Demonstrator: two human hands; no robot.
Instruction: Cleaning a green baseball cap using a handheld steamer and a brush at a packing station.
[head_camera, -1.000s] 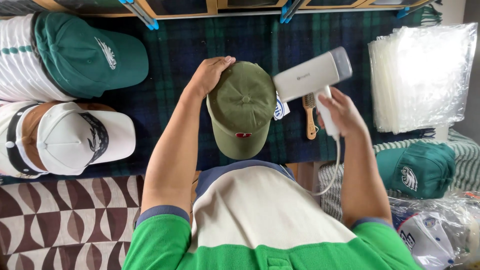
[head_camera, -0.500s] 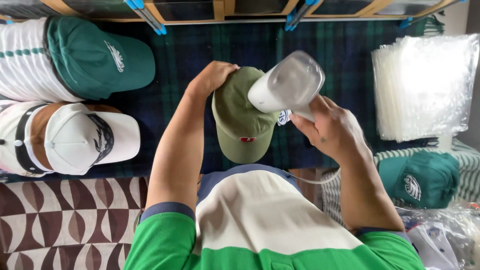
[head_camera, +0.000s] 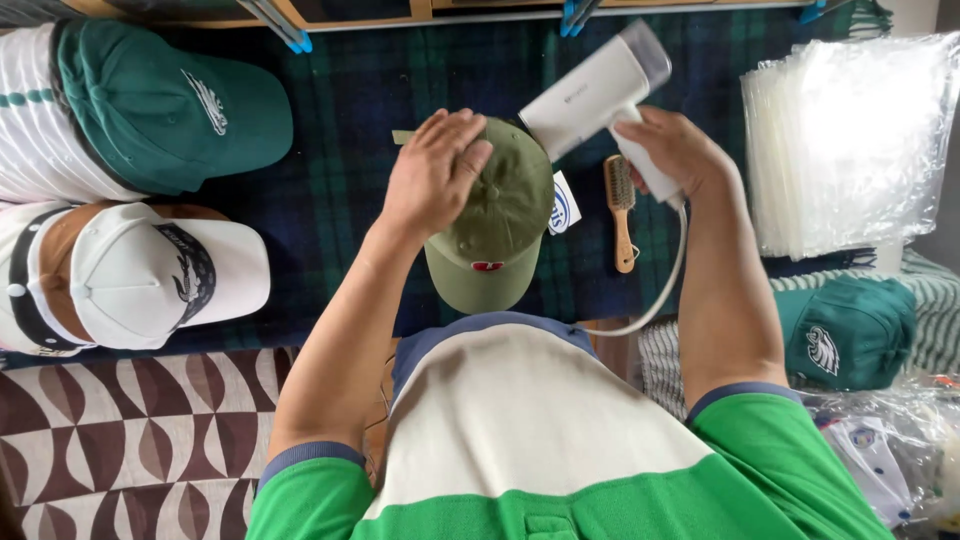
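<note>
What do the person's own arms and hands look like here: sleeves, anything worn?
Both arms are bare from the upper arm down. Short bright green sleeves end in dark blue cuffs. The left hand and right hand wear no gloves; no rings or watch show.

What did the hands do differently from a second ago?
The right hand turned the white handheld steamer: its head first swung toward the camera, and now it points down-left at the olive green cap. The left hand slid from the cap's back edge further onto its crown. The cap, the small wooden brush and the other caps stayed put.
</note>
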